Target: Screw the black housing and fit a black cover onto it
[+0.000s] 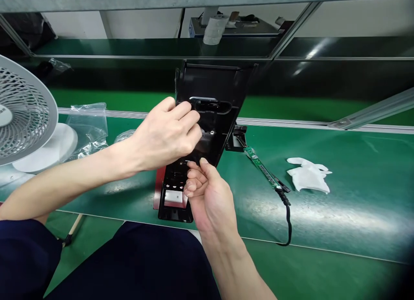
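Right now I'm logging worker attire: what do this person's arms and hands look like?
Both the left hand and right hand are bare: no gloves, rings, watch or wrist strap visible. Forearms are uncovered, with no sleeves in view. Dark navy trousers cover the lap.

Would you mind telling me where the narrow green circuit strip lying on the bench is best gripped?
Probably pinch the green circuit strip by its long edges near the middle, from above. It lies flat and slim on the green mat, and its black cable trails from the near end.

Green bench (pixel 355 196); white fan (pixel 22 114); upper shelf (pixel 155 47)
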The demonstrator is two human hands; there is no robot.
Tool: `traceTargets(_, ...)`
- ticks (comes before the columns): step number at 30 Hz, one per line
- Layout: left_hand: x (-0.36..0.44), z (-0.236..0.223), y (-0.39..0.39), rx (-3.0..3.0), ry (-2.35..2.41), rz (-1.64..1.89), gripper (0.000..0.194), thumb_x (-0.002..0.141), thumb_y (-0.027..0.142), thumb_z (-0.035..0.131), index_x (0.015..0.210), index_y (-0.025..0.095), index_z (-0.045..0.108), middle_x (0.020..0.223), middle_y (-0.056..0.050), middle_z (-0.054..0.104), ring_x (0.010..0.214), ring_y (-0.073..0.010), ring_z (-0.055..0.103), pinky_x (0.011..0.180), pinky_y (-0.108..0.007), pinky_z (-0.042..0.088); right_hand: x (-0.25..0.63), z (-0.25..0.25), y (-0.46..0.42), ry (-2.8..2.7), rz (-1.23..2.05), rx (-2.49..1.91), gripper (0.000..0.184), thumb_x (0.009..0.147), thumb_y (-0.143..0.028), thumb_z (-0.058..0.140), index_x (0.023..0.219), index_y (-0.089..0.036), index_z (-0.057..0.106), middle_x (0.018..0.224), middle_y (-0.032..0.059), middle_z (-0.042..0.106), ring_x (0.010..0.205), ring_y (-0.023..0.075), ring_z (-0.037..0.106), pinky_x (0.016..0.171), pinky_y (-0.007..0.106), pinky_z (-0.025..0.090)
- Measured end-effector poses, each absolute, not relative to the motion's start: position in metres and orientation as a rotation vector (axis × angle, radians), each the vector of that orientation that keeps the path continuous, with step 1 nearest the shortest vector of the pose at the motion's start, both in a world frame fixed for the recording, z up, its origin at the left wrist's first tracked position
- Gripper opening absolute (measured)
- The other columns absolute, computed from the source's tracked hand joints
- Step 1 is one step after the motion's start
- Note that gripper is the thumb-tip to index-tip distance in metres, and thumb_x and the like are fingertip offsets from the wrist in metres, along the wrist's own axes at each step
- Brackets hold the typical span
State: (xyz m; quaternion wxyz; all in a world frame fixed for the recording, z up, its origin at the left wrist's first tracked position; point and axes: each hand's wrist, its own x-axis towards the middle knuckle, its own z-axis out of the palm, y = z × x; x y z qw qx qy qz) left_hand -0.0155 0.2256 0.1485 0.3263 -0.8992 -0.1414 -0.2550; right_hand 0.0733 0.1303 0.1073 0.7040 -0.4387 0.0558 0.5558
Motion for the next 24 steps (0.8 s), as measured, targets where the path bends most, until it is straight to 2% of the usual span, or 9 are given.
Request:
traceTargets(2,-0.016,0.145,0.231,-2.402,-0.401,-0.652,0.036,0.084,-0.001,0.024,0.065,0.013,0.051,0.068,-0.006,0.050,0.070,-0.0170,0.050,0.058,-0.029,0.031,0.074,0.102,0.129,0.096,1.266,-0.957,0.039,0.101,-0.012,0.040,0.070,-0.001,0.060,0.058,0.0078,0.050,0.036,0.0121,0.042,0.029,0.016,0.037)
traceTargets(4,-0.015,0.140,0.238,-2.464,-0.436,-0.612,0.034,0.084,0.000,0.025,0.066,0.013,0.051,0.070,-0.007,0.051,0.072,-0.0182,0.050,0.059,-0.030,0.031,0.078,0.096,0.124,-0.009,1.337,-0.910,0.025,0.090,-0.019,0.060,0.074,0.000,0.062,0.061,0.0089,0.051,0.039,0.0131,0.044,0.032,0.016,0.040)
traceTargets(5,-0.015,0.137,0.242,-2.497,-0.460,-0.582,0.034,0.084,0.000,0.026,0.067,0.013,0.052,0.071,-0.008,0.051,0.072,-0.0188,0.050,0.059,-0.030,0.032,0.081,0.093,0.121,-0.089,1.376,-0.882,0.025,0.081,-0.023,0.071,0.077,0.000,0.064,0.062,0.0089,0.052,0.041,0.0134,0.045,0.033,0.016,0.041)
traceTargets(7,-0.013,0.130,0.251,-2.550,-0.489,-0.512,0.031,0.082,0.000,0.028,0.068,0.013,0.053,0.073,-0.008,0.051,0.074,-0.0201,0.049,0.060,-0.031,0.032,0.089,0.088,0.113,-0.257,1.412,-0.841,0.039,0.064,-0.030,0.086,0.081,-0.002,0.066,0.063,0.0072,0.052,0.041,0.0127,0.046,0.035,0.015,0.041)
traceTargets(8,-0.012,0.126,0.257,-2.570,-0.501,-0.478,0.030,0.081,0.000,0.030,0.068,0.013,0.054,0.073,-0.009,0.051,0.075,-0.0207,0.049,0.060,-0.031,0.033,0.094,0.085,0.109,-0.319,1.409,-0.836,0.043,0.061,-0.033,0.089,0.083,-0.004,0.067,0.062,0.0058,0.052,0.041,0.0118,0.045,0.035,0.014,0.040)
traceTargets(11,-0.006,0.114,0.276,-2.639,-0.546,-0.353,0.026,0.077,0.001,0.034,0.072,0.013,0.057,0.077,-0.009,0.052,0.078,-0.0215,0.050,0.060,-0.031,0.034,0.111,0.078,0.098,-0.410,1.358,-0.845,0.034,0.069,-0.034,0.086,0.082,-0.008,0.069,0.059,0.0034,0.050,0.040,0.0094,0.043,0.035,0.012,0.038)
traceTargets(13,-0.001,0.106,0.291,-2.697,-0.564,-0.257,0.024,0.076,0.002,0.036,0.075,0.013,0.058,0.079,-0.009,0.053,0.080,-0.0217,0.051,0.062,-0.031,0.036,0.123,0.069,0.093,-0.424,1.313,-0.861,0.032,0.070,-0.034,0.087,0.082,-0.009,0.070,0.058,0.0029,0.049,0.039,0.0083,0.041,0.034,0.011,0.038)
traceTargets(20,0.009,0.069,0.333,-2.835,-0.738,-0.061,0.022,0.085,0.010,0.040,0.085,0.013,0.061,0.088,-0.007,0.057,0.087,-0.0229,0.052,0.066,-0.032,0.038,0.149,0.017,0.071,-0.311,0.964,-1.147,0.049,0.057,-0.048,0.093,0.076,-0.009,0.070,0.060,0.0083,0.050,0.042,0.0127,0.044,0.038,0.016,0.039)
traceTargets(24,0.007,0.043,0.342,-2.895,-0.840,-0.053,0.022,0.088,0.014,0.041,0.090,0.011,0.063,0.091,-0.009,0.058,0.090,-0.0232,0.052,0.070,-0.031,0.040,0.152,-0.011,0.060,-0.348,0.830,-1.235,0.054,0.063,-0.052,0.089,0.079,-0.005,0.065,0.063,0.0126,0.052,0.046,0.0167,0.048,0.040,0.019,0.040)
